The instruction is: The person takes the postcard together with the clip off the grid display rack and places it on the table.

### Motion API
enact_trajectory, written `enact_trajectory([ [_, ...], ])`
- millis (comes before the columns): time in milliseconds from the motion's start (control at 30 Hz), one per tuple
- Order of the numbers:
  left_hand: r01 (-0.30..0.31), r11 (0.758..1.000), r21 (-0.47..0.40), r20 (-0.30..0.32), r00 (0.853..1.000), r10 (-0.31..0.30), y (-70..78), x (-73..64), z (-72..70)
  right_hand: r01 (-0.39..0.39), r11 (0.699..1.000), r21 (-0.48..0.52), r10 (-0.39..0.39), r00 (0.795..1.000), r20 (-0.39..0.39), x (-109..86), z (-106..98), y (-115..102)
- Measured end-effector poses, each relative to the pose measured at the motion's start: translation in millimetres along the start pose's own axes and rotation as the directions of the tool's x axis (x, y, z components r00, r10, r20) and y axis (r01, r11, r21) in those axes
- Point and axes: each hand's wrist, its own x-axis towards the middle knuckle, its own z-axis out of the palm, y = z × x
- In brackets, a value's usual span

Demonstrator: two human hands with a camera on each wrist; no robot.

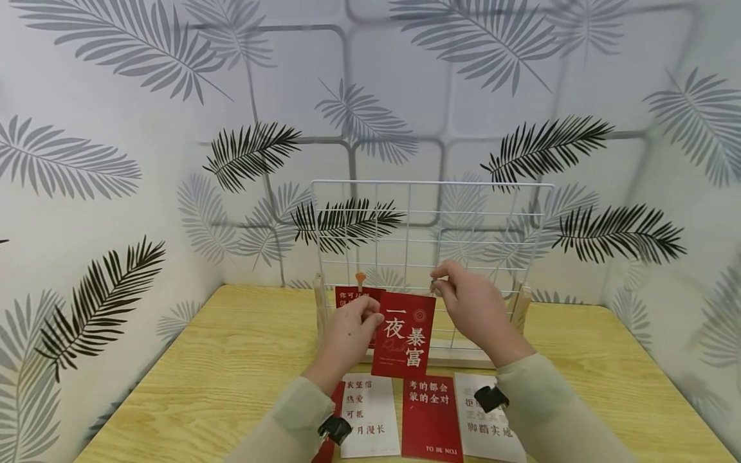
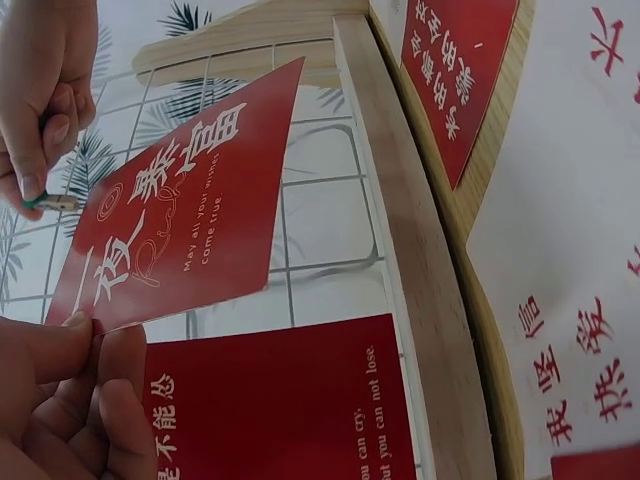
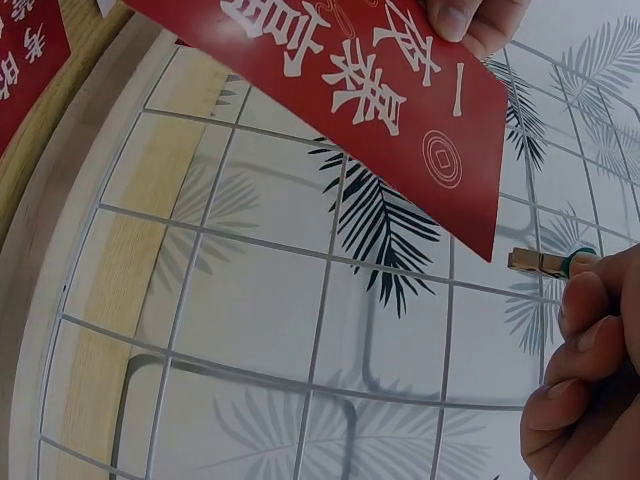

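A red card with white lettering is pinched at its left edge by my left hand, held in front of the white wire grid. In my right hand is a small wooden clothespin with a green end, pinched between thumb and finger. The clothespin is close to the card's upper right corner, apart from it in the right wrist view. Behind the left hand, another red card hangs on the grid under a clip with an orange top.
On the table in front of the grid lie a white card, a red card and another white card, partly under the right forearm. A further red card shows beside the left wrist. The grid stands in a wooden base.
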Motion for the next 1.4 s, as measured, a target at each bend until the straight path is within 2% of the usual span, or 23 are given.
enact_trajectory([
  [400,-0.031,0.999,-0.033,-0.015,0.999,0.031,-8.6,-5.9,-21.3,-0.028,0.999,0.026,0.029,1.0,-0.011,-8.5,-12.6,7.9],
  [633,-0.004,0.999,-0.047,-0.019,1.0,0.003,-18.0,-12.4,-40.1,-0.05,0.997,0.052,0.05,0.999,-0.008,-15.9,-22.3,14.2],
  [1000,0.04,0.999,-0.006,-0.089,0.995,-0.041,-43.0,-17.7,-71.8,-0.115,0.99,0.079,0.115,0.993,0.008,-35.4,-31.2,37.1],
  [1200,0.045,0.999,0.025,-0.091,0.995,-0.042,-56.2,-21.8,-82.6,-0.137,0.99,0.043,0.138,0.99,-0.004,-45.4,-34.0,50.6],
  [1400,0.064,0.998,0.006,-0.096,0.993,-0.063,-64.2,-24.0,-91.7,-0.167,0.985,0.047,0.168,0.986,-0.02,-52.7,-39.6,58.7],
])
